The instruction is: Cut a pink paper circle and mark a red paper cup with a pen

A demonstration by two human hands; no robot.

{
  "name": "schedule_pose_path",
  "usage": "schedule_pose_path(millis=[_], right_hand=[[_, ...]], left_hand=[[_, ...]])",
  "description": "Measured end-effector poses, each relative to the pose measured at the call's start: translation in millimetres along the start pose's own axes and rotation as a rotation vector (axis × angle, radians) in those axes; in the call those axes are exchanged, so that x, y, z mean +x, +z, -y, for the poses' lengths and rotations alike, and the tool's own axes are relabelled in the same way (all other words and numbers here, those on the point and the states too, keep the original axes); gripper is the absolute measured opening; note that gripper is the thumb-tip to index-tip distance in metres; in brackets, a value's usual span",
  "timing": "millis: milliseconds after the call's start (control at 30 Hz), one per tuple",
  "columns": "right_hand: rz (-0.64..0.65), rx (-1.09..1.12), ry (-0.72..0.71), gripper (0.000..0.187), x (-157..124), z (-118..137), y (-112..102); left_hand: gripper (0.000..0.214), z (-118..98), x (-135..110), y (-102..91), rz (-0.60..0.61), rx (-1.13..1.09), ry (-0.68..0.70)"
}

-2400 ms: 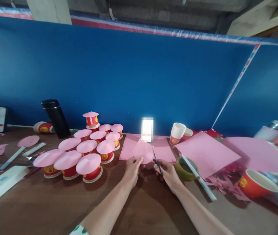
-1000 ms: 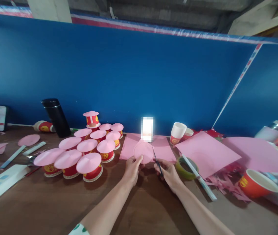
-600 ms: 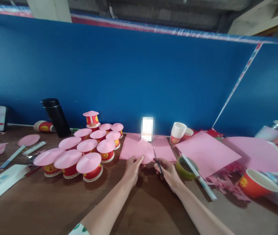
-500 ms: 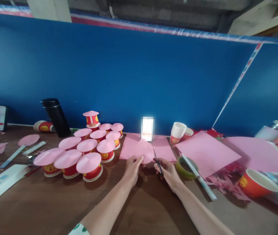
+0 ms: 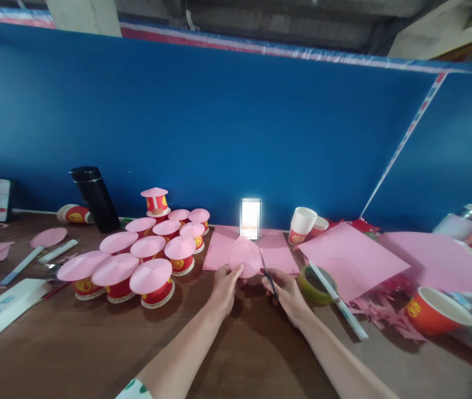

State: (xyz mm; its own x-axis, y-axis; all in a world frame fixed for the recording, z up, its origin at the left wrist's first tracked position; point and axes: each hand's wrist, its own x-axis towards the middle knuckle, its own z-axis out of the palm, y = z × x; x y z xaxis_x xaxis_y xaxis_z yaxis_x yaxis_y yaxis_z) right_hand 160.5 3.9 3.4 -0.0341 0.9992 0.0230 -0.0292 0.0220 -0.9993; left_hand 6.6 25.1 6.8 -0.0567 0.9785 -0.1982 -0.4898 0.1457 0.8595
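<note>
My left hand [image 5: 226, 288] pinches the lower edge of a round pink paper disc [image 5: 245, 259], thumb on top. In my right hand [image 5: 286, 291] is a pair of dark scissors [image 5: 268, 275], its blades pointing up along the disc's right edge. Behind the disc lies a stack of pink paper [image 5: 221, 248] on the brown table [image 5: 244, 354]. A bright blurred phone-like screen [image 5: 251, 219] stands just beyond the disc. To the left, several red paper cups [image 5: 157, 293] stand upside down under pink paper cones [image 5: 150, 276].
A roll of tape [image 5: 317, 288] lies right of my right hand, with a white stick-like tool [image 5: 338, 302] leaning over it. Further right are pink sheets [image 5: 352, 257], paper scraps [image 5: 389, 316] and an orange cup [image 5: 437, 313]. A black flask [image 5: 95, 199] and white power strip [image 5: 9, 310] stand left.
Almost nothing differs. Both hands, the disc and the scissors hold nearly the same positions.
</note>
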Motion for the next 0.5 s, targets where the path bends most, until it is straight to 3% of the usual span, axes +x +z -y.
schedule_pose_path(millis=[500], right_hand=[[-0.018, -0.019, 0.004, 0.05, 0.2, 1.5, 1.3]], left_hand=[[0.029, 1.9, 0.8, -0.3, 0.013, -0.023, 0.016]])
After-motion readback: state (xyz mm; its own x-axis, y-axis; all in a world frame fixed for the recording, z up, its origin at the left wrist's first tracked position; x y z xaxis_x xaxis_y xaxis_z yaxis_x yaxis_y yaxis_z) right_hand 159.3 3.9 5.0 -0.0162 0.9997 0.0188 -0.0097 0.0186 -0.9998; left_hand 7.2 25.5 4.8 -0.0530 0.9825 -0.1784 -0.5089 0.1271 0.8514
